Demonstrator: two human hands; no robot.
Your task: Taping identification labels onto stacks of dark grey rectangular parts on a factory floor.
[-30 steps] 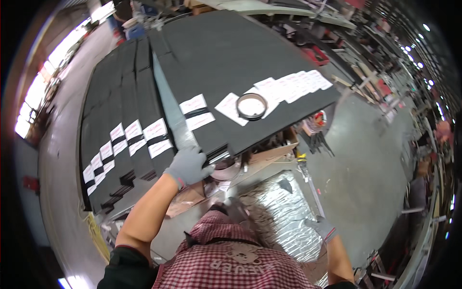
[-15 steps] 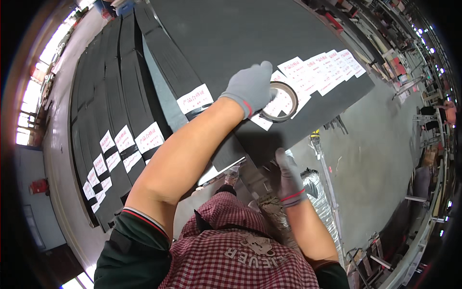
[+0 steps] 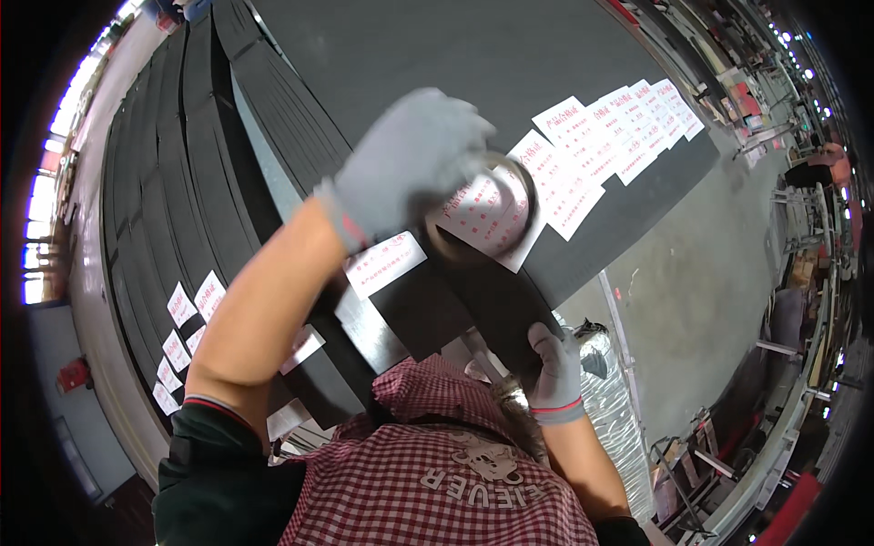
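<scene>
Seen from the head, the left hand (image 3: 410, 164) has its gloved fingers closed on a roll of tape (image 3: 482, 211) lying flat among white paper labels (image 3: 583, 164) on the big black sheet stack (image 3: 437, 73), its hole facing up. The right hand (image 3: 553, 364) clamps the stack's near edge. Lifting the roll straight up would best spare the loose labels; being round, it has no long axis.

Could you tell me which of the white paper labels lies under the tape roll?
The label showing through the tape roll under the left hand; the others lie uncovered.
</scene>
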